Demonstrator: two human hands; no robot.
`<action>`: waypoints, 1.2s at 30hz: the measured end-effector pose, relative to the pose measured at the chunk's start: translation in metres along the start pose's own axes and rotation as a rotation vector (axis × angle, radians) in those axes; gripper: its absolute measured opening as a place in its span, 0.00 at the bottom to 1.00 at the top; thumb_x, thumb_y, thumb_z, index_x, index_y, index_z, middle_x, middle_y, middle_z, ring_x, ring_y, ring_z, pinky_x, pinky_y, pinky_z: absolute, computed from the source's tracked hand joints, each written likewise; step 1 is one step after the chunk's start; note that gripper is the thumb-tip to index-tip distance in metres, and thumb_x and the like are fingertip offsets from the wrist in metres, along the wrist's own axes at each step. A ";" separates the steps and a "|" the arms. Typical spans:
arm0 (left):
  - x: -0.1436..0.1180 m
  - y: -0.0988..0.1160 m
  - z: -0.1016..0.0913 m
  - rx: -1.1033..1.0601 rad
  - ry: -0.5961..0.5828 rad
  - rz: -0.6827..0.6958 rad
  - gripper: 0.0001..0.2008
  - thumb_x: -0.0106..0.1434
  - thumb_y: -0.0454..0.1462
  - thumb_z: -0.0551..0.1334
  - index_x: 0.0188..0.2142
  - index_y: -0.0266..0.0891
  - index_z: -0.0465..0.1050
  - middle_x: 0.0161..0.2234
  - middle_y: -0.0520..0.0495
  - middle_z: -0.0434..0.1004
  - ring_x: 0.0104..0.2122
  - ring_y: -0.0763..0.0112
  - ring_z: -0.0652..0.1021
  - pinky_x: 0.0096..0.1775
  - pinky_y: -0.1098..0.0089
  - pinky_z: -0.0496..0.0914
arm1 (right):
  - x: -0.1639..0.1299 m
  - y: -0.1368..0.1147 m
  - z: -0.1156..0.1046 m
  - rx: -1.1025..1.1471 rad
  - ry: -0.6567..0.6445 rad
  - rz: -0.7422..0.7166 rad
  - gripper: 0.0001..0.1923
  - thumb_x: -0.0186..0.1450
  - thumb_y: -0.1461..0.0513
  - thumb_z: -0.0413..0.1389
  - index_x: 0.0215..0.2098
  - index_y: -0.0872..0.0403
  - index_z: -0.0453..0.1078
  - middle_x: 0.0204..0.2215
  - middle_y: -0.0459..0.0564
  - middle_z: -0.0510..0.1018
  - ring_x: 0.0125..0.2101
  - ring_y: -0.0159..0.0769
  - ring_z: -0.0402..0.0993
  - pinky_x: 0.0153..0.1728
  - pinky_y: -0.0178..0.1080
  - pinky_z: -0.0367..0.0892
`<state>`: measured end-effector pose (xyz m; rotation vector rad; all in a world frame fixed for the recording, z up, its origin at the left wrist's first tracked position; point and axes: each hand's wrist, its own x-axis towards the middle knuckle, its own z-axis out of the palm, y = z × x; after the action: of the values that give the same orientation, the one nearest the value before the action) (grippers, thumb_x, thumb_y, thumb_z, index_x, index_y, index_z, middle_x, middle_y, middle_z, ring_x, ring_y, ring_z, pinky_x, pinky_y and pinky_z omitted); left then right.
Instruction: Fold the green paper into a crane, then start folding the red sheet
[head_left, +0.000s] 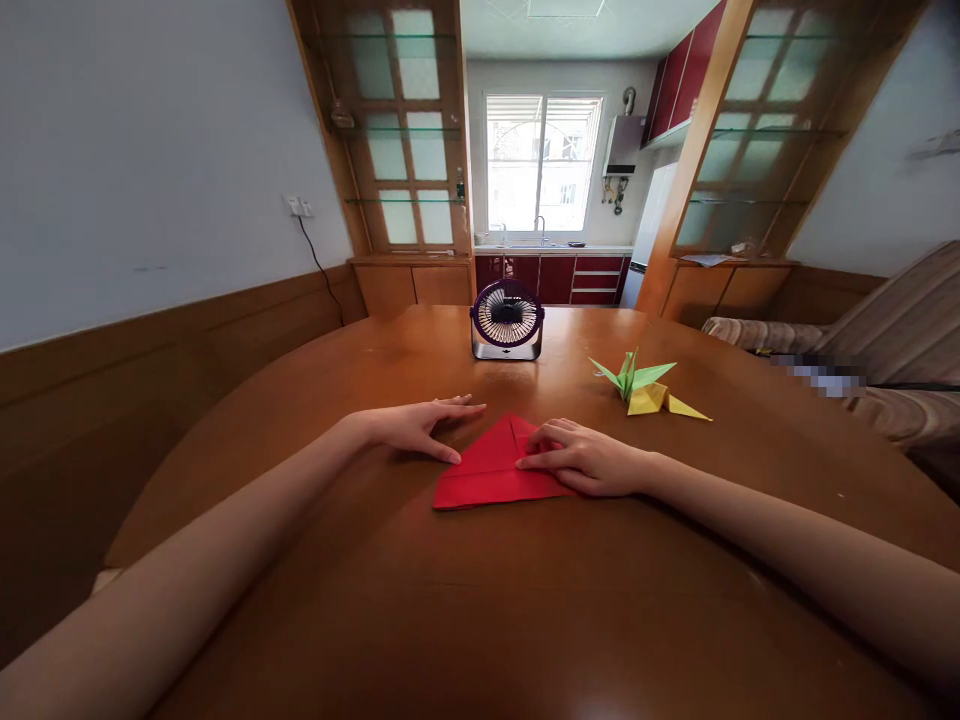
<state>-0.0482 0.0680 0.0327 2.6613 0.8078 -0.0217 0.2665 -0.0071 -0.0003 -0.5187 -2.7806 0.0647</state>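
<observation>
While the folded red origami paper (484, 462) lies on the wooden table (480, 610) between left hand (418, 426) and right hand (589, 458), long edge running crosswise, I register the right as nearer: fingers curled onto the sheet, pinch unconfirmed; the left is spread, thumb at the left edge.

Red paper (484, 468); green crane (628, 380); yellow figure (648, 402); brown table (495, 600); striped sofa (904, 325); dark fan (507, 315), probably purple.

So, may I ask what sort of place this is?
Probably a home's dining area: there is a rounded brown wooden table, glossy dark-red kitchen cabinets beyond it, and a striped fabric seat at right.
</observation>
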 end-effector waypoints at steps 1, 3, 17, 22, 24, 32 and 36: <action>-0.001 0.000 -0.001 0.000 -0.012 -0.018 0.43 0.59 0.55 0.63 0.68 0.53 0.44 0.69 0.45 0.40 0.68 0.53 0.47 0.63 0.53 0.51 | 0.000 0.000 0.000 -0.002 -0.001 0.000 0.21 0.69 0.66 0.46 0.59 0.51 0.67 0.48 0.57 0.69 0.47 0.42 0.64 0.52 0.49 0.63; -0.002 0.000 -0.002 -0.002 -0.042 -0.058 0.45 0.58 0.56 0.63 0.68 0.52 0.42 0.69 0.45 0.38 0.68 0.53 0.46 0.64 0.53 0.50 | 0.000 0.001 0.000 -0.002 -0.001 0.000 0.21 0.69 0.66 0.46 0.59 0.51 0.67 0.48 0.57 0.69 0.47 0.42 0.64 0.52 0.50 0.63; -0.008 -0.004 -0.009 0.000 -0.081 -0.044 0.51 0.53 0.55 0.67 0.68 0.52 0.40 0.69 0.44 0.43 0.67 0.52 0.50 0.63 0.53 0.52 | 0.000 0.000 -0.001 -0.003 -0.010 0.005 0.22 0.69 0.65 0.46 0.59 0.51 0.67 0.48 0.57 0.69 0.47 0.42 0.64 0.52 0.49 0.62; -0.007 0.000 -0.012 -0.023 -0.166 -0.101 0.55 0.52 0.56 0.67 0.69 0.50 0.35 0.70 0.42 0.35 0.68 0.50 0.43 0.64 0.50 0.46 | 0.000 0.000 -0.001 0.004 -0.006 0.001 0.22 0.69 0.66 0.46 0.59 0.51 0.67 0.48 0.57 0.69 0.47 0.41 0.64 0.52 0.48 0.62; -0.008 0.001 -0.013 -0.022 -0.188 -0.123 0.57 0.51 0.57 0.67 0.69 0.50 0.33 0.70 0.42 0.32 0.68 0.50 0.41 0.64 0.49 0.45 | 0.000 0.000 -0.001 0.004 -0.006 0.001 0.21 0.69 0.66 0.46 0.58 0.51 0.67 0.48 0.57 0.69 0.47 0.41 0.64 0.52 0.48 0.62; 0.004 0.020 0.002 -0.093 0.130 -0.061 0.36 0.64 0.55 0.57 0.67 0.44 0.51 0.69 0.44 0.42 0.68 0.55 0.48 0.65 0.56 0.48 | 0.000 0.000 -0.001 0.001 -0.012 0.001 0.22 0.69 0.65 0.46 0.60 0.50 0.66 0.48 0.56 0.69 0.47 0.42 0.64 0.52 0.49 0.62; 0.024 0.041 0.026 -0.043 0.232 0.039 0.30 0.71 0.48 0.48 0.67 0.39 0.49 0.69 0.43 0.45 0.68 0.63 0.49 0.66 0.58 0.45 | 0.001 0.000 -0.001 0.003 -0.010 -0.009 0.23 0.69 0.66 0.46 0.60 0.49 0.65 0.48 0.56 0.69 0.47 0.42 0.65 0.52 0.50 0.62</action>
<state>-0.0035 0.0404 0.0194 2.6701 0.8157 0.3159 0.2656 -0.0072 0.0006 -0.5072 -2.7920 0.0691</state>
